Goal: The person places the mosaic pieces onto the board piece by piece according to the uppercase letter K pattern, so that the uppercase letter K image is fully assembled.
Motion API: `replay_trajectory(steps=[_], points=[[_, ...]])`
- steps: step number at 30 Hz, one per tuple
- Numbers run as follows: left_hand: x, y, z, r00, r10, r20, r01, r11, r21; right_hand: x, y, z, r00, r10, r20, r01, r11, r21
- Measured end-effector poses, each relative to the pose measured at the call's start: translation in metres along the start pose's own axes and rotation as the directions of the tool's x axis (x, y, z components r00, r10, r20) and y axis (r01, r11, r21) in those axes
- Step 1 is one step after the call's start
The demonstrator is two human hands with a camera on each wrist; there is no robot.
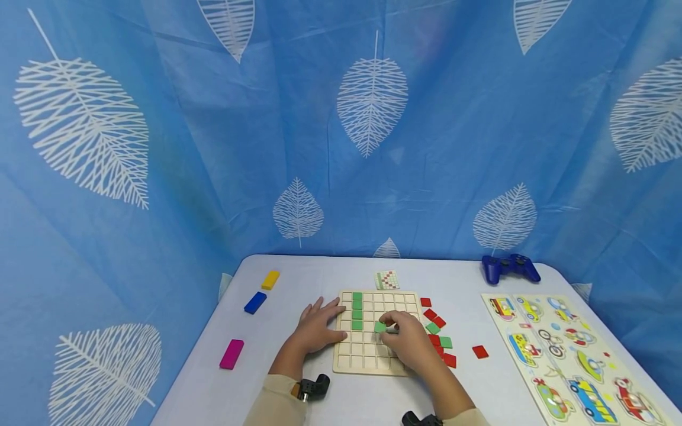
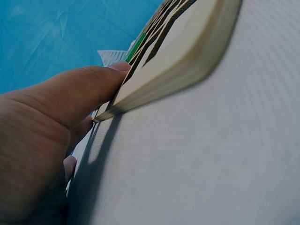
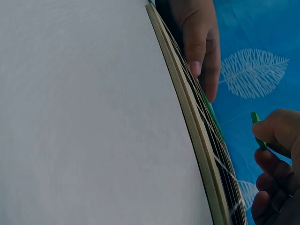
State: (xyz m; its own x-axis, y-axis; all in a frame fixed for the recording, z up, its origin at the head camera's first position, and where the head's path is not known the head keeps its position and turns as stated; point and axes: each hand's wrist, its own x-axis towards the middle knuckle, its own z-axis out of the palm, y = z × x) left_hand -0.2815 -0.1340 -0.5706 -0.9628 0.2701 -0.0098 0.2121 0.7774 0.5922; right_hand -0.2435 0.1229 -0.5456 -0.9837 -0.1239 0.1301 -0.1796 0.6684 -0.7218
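Observation:
A wooden grid board [image 1: 348, 361] lies flat on the table, with several green square tiles [image 1: 357, 325] set in one column near its left side. My left hand [image 1: 318, 328] rests at the board's left edge, fingers spread and its thumb [image 2: 89, 86] on the rim. Between thumb and fingers, my right hand [image 1: 407, 340] pinches a green tile [image 3: 254, 118] over the middle of the board. Right of the board, red tiles [image 1: 450, 360] and a couple of loose green tiles [image 1: 446, 342] lie scattered, partly hidden by the right hand.
Behind the board is a small pattern card [image 1: 386, 280]. Yellow [image 1: 270, 280], blue [image 1: 255, 302] and magenta blocks [image 1: 231, 354] lie at the left. A blue game controller [image 1: 510, 268] and a vehicle puzzle board [image 1: 559, 373] occupy the right. A blue leaf-print curtain [image 1: 426, 207] hangs behind.

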Motion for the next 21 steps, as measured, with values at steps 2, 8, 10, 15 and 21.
replay_trajectory(steps=[2, 8, 10, 15, 21], points=[[0.0, 0.0, 0.0, 1.0, -0.002, 0.001, 0.002, 1.0, 0.003, 0.001, -0.002, 0.005, 1.0, 0.001, 0.007, -0.001, 1.0, 0.005], [0.0, -0.001, -0.003, 1.0, 0.014, 0.001, -0.014, 1.0, 0.015, 0.005, -0.009, 0.017, 0.999, -0.028, 0.039, 0.027, 1.0, 0.015], [0.0, -0.001, -0.003, 1.0, 0.025, 0.001, -0.025, 1.0, 0.011, 0.006, -0.012, 0.02, 0.998, -0.033, 0.052, 0.032, 0.999, 0.026], [0.0, -0.001, -0.004, 0.999, 0.042, -0.005, -0.042, 0.999, -0.003, 0.006, -0.019, 0.026, 0.996, -0.036, 0.082, 0.032, 0.998, 0.06], [0.0, -0.001, -0.003, 1.0, 0.015, -0.003, -0.015, 1.0, -0.005, 0.007, -0.022, 0.031, 0.994, -0.048, 0.101, 0.043, 0.998, 0.055]])
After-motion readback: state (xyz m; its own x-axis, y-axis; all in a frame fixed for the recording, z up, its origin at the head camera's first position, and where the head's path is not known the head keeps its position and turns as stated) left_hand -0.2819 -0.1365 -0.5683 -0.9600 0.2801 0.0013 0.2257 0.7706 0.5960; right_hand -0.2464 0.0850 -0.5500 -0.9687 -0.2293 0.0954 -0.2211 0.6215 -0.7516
